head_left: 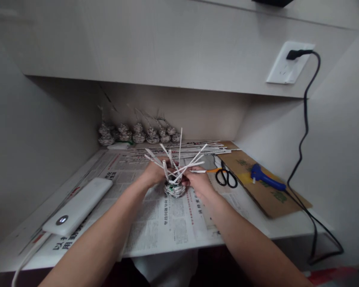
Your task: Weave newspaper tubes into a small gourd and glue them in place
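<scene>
A small round piece woven from rolled newspaper (175, 189) stands on the newspaper-covered surface between my hands. Several pale paper strips (192, 160) fan up and outward from its top. My left hand (156, 173) is closed at the piece's upper left side, its fingertips partly hidden behind the strips. On the other side, my right hand (199, 180) is closed, its thumb and fingers gripping the piece near the rim where the strips come out. Black-handled scissors (226, 177) lie just right of my right hand.
Several woven paper gourds (139, 133) line the back left. Rolled paper sticks (185, 150) lie in front of the rear wall. A blue glue gun (266, 178) rests on cardboard (275, 203), its cord trailing right. A white power bank (79, 205) is at left. A cabinet panel (167, 48) overhangs.
</scene>
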Tool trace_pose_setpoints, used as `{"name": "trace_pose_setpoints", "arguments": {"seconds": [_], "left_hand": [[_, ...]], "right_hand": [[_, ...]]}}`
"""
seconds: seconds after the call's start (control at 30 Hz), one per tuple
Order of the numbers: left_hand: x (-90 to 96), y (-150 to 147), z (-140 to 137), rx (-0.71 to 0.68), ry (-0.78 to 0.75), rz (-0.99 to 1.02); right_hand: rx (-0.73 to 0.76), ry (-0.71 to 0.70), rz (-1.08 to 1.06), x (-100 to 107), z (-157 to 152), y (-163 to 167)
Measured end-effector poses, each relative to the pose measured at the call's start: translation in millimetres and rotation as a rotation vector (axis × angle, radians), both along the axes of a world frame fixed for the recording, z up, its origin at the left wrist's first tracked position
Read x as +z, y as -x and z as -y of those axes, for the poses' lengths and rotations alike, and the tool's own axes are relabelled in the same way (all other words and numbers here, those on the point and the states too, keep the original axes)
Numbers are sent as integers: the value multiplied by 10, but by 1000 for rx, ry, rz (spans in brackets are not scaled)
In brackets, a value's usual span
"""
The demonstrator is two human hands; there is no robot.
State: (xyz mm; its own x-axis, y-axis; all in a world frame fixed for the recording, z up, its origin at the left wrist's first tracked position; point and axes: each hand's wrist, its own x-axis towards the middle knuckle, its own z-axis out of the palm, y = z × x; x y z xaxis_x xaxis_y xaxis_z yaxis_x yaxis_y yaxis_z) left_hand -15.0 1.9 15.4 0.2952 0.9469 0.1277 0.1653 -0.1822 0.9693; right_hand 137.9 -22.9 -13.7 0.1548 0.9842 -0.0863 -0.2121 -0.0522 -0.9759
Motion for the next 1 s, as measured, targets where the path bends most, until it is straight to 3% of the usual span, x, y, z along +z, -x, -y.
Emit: {"name": "trace_pose_setpoints", "arguments": {"seconds": [0.13,0.27,0.43,0.63,0.83,1.0], "left_hand": [[-16,-23,10,64,-42,-4],[-50,-83,21,136,27,92],[-37,-92,35,69,110,206],[-17,-21,14,65,179,148],[-39,-10,17,27,69,75],[-30,-25,37,-14,50,183]], "right_hand": [[-35,-8,-23,1,0,2],[-44,-95,58,8,36,21],[-27,-92,52,-12,50,32],[20,-120,58,20,60,23],[44,-230,156,17,101,31],[64,-251,131,8,74,14]]}}
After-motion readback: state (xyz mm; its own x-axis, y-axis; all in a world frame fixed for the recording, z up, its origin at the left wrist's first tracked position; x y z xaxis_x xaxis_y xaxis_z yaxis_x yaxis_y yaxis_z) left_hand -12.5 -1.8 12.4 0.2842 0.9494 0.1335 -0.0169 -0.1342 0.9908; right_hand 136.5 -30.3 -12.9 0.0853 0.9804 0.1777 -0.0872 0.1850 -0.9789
